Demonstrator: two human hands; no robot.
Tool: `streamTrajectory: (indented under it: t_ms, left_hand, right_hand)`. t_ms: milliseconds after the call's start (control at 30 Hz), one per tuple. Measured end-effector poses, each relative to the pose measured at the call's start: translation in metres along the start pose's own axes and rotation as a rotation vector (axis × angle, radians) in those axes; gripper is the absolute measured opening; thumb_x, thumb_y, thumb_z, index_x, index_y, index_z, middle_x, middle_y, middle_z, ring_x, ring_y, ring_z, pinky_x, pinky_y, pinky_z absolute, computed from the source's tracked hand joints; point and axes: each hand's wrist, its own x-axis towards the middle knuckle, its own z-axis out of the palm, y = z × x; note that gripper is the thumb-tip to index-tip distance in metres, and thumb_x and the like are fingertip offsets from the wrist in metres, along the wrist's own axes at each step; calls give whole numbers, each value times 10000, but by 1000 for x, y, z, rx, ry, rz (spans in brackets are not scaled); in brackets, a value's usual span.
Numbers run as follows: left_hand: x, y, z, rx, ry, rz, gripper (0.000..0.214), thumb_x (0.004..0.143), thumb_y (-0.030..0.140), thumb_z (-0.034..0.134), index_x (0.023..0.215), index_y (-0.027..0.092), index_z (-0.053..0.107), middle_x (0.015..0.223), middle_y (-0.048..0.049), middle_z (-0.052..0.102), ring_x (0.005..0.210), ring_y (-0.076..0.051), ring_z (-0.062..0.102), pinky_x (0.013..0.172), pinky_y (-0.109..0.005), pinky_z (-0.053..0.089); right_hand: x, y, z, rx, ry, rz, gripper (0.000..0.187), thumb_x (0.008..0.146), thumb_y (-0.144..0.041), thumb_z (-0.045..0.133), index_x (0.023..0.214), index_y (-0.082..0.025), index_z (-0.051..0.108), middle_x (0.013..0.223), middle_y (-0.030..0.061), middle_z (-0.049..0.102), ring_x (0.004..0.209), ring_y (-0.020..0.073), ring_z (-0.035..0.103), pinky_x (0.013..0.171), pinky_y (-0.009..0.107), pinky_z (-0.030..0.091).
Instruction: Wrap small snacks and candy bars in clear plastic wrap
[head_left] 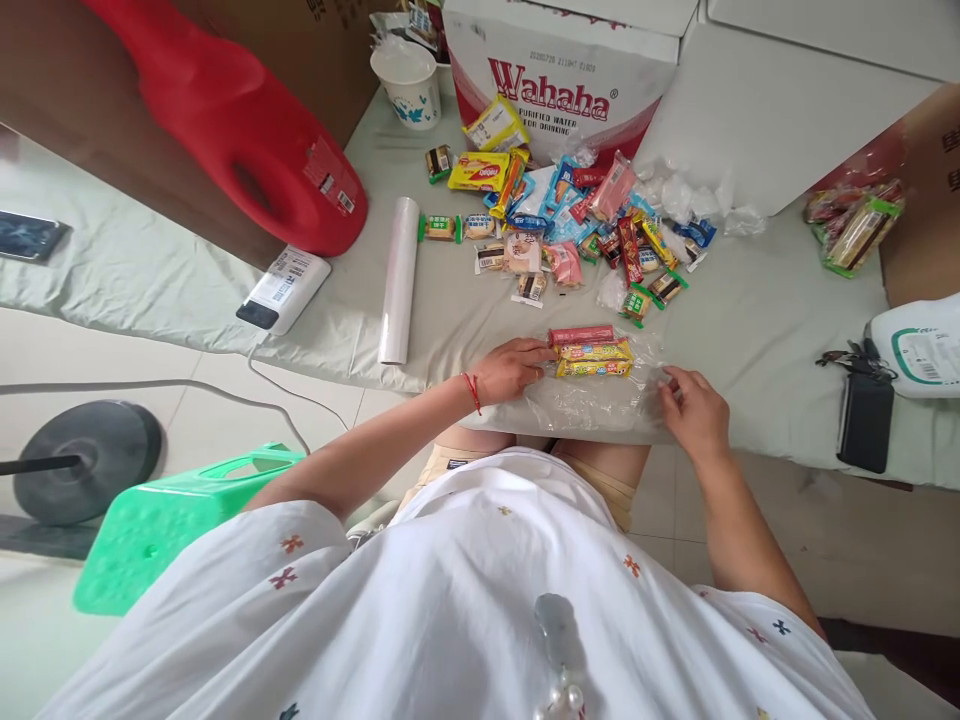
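Observation:
A sheet of clear plastic film [592, 408] lies at the table's front edge. On it rest a red-wrapped snack stick [581, 336] and yellow-wrapped snack bars [594, 358], side by side. My left hand [513, 370], a red string round its wrist, lies with fingers stretched out, the tips touching the left ends of these snacks. To the right, my right hand [694, 408] has its thumb and index finger closed at the film's right edge. Behind them spreads a pile of small wrapped snacks [566, 215]. The roll of film [400, 280] lies left of the pile.
A white water carton [559, 90] stands behind the pile. To the left are a red jug [262, 150], a white power bank [289, 285] with a cable, and a paper cup [409, 85]. Bagged snacks [855, 230], keys [855, 360] and a black case [865, 420] lie right.

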Motion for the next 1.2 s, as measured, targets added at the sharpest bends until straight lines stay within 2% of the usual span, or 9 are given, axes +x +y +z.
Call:
streamTrajectory:
  t_ms: [200,400,567,667,767,867,1033,1133,1200]
  left_hand:
    - [-7,4,2,-98,71,-4,588,776,79,521,1347,180,618,1412,-153,655,1250,-265,627,1074,-460,467]
    - [-9,13,-1,-39,3,-17,770,803,112,526,1555,268,467,1416,-130,630,1270,-286,580,1121,-488,387]
    - [-1,18,-3,22,-53,-59,750,813,99,536,1537,296,512,1375,-112,652,1210,-295,578,1067,-482,383]
    - [3,18,-6,7,-66,-65,736,783,86,532,1494,278,559,1348,-108,667,1194,-295,585,1046,-476,384]
    - [1,13,-10,-57,-58,-32,775,725,109,559,1485,256,550,1358,-115,662,1203,-300,596,1072,-484,376]
    - [-3,11,-7,-156,-8,-22,737,759,216,606,1490,208,511,1376,-140,651,1241,-305,606,1163,-502,330]
    - [0,28,8,-202,187,-314,611,860,629,667,1285,193,611,1237,-129,727,1156,-306,664,1206,-512,299]
    - [14,40,11,-194,266,-602,407,1012,562,497,1029,201,684,986,-95,764,986,-257,697,1010,-412,438]
    - [24,43,8,-178,264,-793,445,1078,452,365,896,200,683,845,-88,746,864,-235,692,863,-366,447]
  right_hand:
    - [-39,-20,17,-5,-38,-528,427,968,-433,663,1335,-215,683,1248,152,690,1054,303,607,912,446,500]
    - [-29,-24,27,94,14,-504,246,979,-200,604,1088,-303,798,1151,91,713,1029,262,579,886,418,496]
    - [18,-33,-6,241,-60,-573,273,1037,-278,515,1124,-270,774,1060,84,731,959,228,637,843,369,523]
    - [51,-43,-17,198,-50,-510,335,1066,-336,447,1173,-259,756,1008,77,725,933,218,661,790,329,511]
    - [87,-55,-15,83,-45,-426,362,1060,-362,436,1201,-259,753,1001,74,713,914,225,652,718,309,463]
    - [119,-68,-3,-26,-147,-378,343,1027,-320,466,1186,-254,763,1044,75,725,913,230,638,681,303,411]
    - [140,-84,13,-166,-294,-328,332,1016,-343,487,1134,-250,783,1063,89,741,881,236,650,653,315,367]
    - [142,-81,17,-120,-307,-323,325,1003,-346,506,1127,-237,787,1075,93,751,913,245,662,686,318,396]
    - [146,-73,17,-28,-338,-326,310,982,-362,542,1101,-225,793,1058,86,764,906,239,663,715,315,421]
